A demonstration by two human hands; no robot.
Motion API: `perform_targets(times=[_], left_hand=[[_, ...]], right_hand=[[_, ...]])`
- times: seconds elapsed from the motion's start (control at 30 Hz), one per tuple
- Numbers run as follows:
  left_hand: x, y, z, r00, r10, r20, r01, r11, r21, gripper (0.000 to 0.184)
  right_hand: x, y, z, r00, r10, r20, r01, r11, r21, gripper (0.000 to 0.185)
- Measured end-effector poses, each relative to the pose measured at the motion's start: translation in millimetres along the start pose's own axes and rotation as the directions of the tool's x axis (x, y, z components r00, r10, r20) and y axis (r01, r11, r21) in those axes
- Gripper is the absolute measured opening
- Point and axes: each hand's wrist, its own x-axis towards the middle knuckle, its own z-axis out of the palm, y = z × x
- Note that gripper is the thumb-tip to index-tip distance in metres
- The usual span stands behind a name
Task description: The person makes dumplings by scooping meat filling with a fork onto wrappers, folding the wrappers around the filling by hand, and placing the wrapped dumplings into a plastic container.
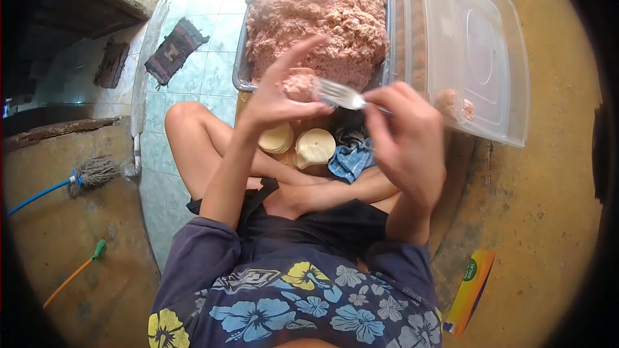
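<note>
My left hand (274, 100) is curled around a small lump of pink minced meat (298, 85), thumb and index finger spread apart at its sides. Whether a wrapper lies under the lump is hard to make out. In my right hand (409, 145) is a metal fork (340, 95), its tines touching the lump's right side; this hand is slightly blurred. Beyond both hands, a grey tray (241, 74) holds a large mound of minced meat (316, 16). Below them sit two stacks of thin round pale wrappers, a left stack (277, 138) and a right stack (314, 148).
A blue cloth (351, 158) lies right of the wrappers. Clear plastic containers (480, 45) stand at the tray's right, with meat-filled pieces (454, 104) inside. A yellow packet (471, 290) is on the floor at right; a mop (93, 173) and a mat (175, 51) are at left.
</note>
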Motion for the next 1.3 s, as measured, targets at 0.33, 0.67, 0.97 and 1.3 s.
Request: perform_targets(times=[0.33, 0.67, 0.97, 1.3], left_hand=[[9, 5, 51, 0.973, 0.207, -0.098, -0.175, 0.947, 0.269, 0.091], [-4, 5, 75, 0.968, 0.25, 0.018, -0.222, 0.823, 0.523, 0.091], [-47, 2, 17, 0.979, 0.107, -0.172, -0.136, 0.976, -0.169, 0.1], [-53, -21, -17, 0.997, -0.059, -0.044, 0.055, 0.995, -0.079, 0.086]], right_hand=[[-25, 10, -28, 0.997, 0.035, -0.064, -0.034, 0.999, 0.017, 0.007], [-47, 8, -36, 0.999, -0.037, -0.023, 0.036, 0.999, -0.037, 0.005], [-39, 50, 84, 0.889, 0.45, -0.092, -0.459, 0.867, -0.193, 0.016], [-51, -27, 29, 0.965, 0.253, -0.065, -0.251, 0.967, 0.041, 0.019]])
